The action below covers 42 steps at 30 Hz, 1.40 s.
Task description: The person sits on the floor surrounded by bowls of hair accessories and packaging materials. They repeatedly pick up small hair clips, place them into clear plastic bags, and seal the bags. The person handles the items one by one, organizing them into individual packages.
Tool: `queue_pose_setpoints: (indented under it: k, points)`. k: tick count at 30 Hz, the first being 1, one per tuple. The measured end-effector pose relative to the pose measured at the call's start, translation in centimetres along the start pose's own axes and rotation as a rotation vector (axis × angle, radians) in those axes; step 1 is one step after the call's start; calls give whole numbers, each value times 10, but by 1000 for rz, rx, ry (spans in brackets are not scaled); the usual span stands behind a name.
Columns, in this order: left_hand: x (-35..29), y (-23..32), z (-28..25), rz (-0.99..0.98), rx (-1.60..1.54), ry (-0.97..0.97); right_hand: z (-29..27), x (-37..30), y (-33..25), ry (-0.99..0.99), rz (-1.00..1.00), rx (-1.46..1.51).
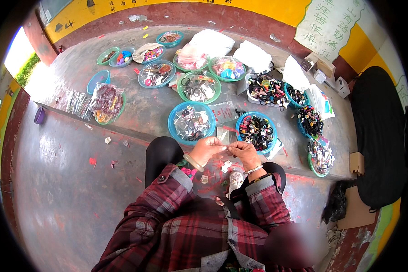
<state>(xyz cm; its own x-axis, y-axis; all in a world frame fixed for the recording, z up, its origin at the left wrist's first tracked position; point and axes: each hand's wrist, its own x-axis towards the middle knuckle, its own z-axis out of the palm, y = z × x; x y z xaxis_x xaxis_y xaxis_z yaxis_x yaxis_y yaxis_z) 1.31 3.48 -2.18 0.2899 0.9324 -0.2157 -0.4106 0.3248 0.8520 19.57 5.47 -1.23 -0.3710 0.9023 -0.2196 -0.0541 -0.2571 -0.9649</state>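
My left hand (206, 150) and my right hand (245, 154) meet in front of my knees, with fingertips pinched close together. Between them they grip the near edge of a small see-through plastic bag (225, 135), which stretches away from me. Whether anything is inside the bag is too small to tell. Just left of the bag stands a blue basin (172, 129) with packaged items in see-through bags. Close on the right is another blue basin (273, 144), filled with dark hair ties bearing colourful trinkets.
On the raised concrete step stand several more basins, including a green one (218, 90) with bagged goods. White sacks (212, 43) lie behind them. A purple container (40, 115) sits far left on the lower floor. At right are a large black case (377, 140) and cardboard (359, 211).
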Motion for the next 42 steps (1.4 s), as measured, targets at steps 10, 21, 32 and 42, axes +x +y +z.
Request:
queue_pose_setpoints:
  k: [10,21,32,42]
  points:
    - [-1,-3,5,15,50,-6,2,1,3,11,-33,-110]
    - [6,-24,0,98,151,80,2,2,7,58,-64,-226]
    - [8,-24,0,89,408,212,24,-16,-20,332,-897,-892]
    - [3,-22,6,286,819,202,23,-14,-15,305,-709,-977]
